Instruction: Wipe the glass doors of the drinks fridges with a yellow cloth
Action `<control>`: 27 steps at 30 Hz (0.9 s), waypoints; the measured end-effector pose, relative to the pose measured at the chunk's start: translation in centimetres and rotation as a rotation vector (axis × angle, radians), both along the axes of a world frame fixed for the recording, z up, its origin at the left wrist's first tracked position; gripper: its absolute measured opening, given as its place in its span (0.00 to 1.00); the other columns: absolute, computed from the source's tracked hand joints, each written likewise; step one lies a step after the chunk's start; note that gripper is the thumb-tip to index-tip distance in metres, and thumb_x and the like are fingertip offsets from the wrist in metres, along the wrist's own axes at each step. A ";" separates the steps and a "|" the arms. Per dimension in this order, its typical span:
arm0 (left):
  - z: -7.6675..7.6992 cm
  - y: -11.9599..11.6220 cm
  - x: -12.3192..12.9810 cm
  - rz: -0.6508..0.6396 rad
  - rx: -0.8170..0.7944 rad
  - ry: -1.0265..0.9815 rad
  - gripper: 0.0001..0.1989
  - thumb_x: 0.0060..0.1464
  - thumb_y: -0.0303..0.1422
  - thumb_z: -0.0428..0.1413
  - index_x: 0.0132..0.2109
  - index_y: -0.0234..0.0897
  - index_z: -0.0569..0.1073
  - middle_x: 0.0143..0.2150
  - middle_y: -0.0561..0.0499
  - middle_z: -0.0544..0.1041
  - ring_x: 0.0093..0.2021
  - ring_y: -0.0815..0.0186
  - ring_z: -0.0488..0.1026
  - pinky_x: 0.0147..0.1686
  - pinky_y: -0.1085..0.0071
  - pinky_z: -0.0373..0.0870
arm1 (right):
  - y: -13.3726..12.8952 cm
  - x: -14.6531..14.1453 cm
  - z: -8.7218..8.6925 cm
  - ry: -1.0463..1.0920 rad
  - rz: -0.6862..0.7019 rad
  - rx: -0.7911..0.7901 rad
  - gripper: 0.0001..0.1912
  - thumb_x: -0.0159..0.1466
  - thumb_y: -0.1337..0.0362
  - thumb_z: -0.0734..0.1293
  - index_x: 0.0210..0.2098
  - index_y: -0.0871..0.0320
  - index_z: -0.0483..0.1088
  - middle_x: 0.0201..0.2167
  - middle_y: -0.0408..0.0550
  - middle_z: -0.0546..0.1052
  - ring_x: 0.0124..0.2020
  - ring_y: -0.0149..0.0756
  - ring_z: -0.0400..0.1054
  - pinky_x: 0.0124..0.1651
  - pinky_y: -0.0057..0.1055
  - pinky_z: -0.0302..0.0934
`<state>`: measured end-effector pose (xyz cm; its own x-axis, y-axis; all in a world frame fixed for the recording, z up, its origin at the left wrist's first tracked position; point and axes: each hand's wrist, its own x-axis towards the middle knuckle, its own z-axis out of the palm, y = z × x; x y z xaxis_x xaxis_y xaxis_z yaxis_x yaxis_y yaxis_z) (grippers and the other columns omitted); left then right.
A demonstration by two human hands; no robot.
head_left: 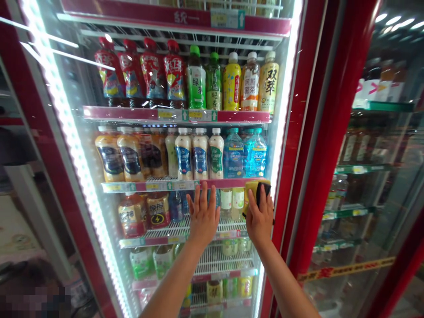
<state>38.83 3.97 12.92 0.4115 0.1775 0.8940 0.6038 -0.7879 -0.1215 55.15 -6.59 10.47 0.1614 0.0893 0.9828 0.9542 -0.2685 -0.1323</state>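
Observation:
In the head view, my left hand (203, 216) is raised with its fingers stretched and apart, palm towards the glass door (212, 119) of a lit drinks fridge. It holds nothing. My right hand (260, 216), to its right, has a yellow and black cloth (252, 187) under its fingers, held against the glass near the door's right edge. Part of the cloth is hidden behind the fingers. Through the glass, both hands overlap a middle shelf rail (179, 185) and bottles below it.
Several shelves hold bottles, including red-capped tea bottles (150, 73) and blue drink bottles (255, 152). A red door frame (338, 132) borders the right side, with another glass-fronted fridge (357, 190) beyond. Bright light strips (71, 132) line the fridge. Reflections streak the glass at upper left.

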 end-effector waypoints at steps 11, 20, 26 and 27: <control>-0.3 -2.0 3.6 -0.050 -0.001 -0.013 0.45 0.66 0.33 0.53 0.77 0.42 0.31 0.80 0.40 0.37 0.79 0.48 0.38 0.74 0.38 0.39 | -1.5 4.1 2.5 -0.019 -0.068 0.011 0.45 0.69 0.77 0.60 0.75 0.35 0.39 0.78 0.43 0.44 0.76 0.56 0.47 0.68 0.59 0.61; -0.6 -2.9 5.7 -0.107 0.006 0.003 0.45 0.66 0.32 0.53 0.77 0.41 0.32 0.79 0.39 0.38 0.79 0.49 0.36 0.73 0.36 0.37 | -2.3 5.6 3.2 -0.046 -0.060 -0.094 0.47 0.69 0.78 0.60 0.75 0.34 0.35 0.78 0.42 0.42 0.76 0.54 0.48 0.71 0.58 0.57; -2.6 -3.8 6.7 -0.138 -0.013 0.018 0.45 0.65 0.31 0.54 0.77 0.43 0.33 0.79 0.42 0.38 0.78 0.49 0.36 0.74 0.38 0.38 | -4.0 7.4 -1.4 0.054 -0.134 -0.036 0.49 0.67 0.80 0.58 0.75 0.35 0.35 0.79 0.45 0.41 0.76 0.57 0.46 0.66 0.58 0.64; -3.2 -3.9 6.6 -0.136 -0.017 0.023 0.45 0.66 0.31 0.54 0.77 0.43 0.34 0.79 0.42 0.38 0.78 0.49 0.36 0.74 0.39 0.38 | -4.2 7.2 -3.1 0.063 -0.135 -0.043 0.49 0.67 0.80 0.59 0.76 0.36 0.36 0.79 0.46 0.41 0.76 0.57 0.46 0.65 0.58 0.64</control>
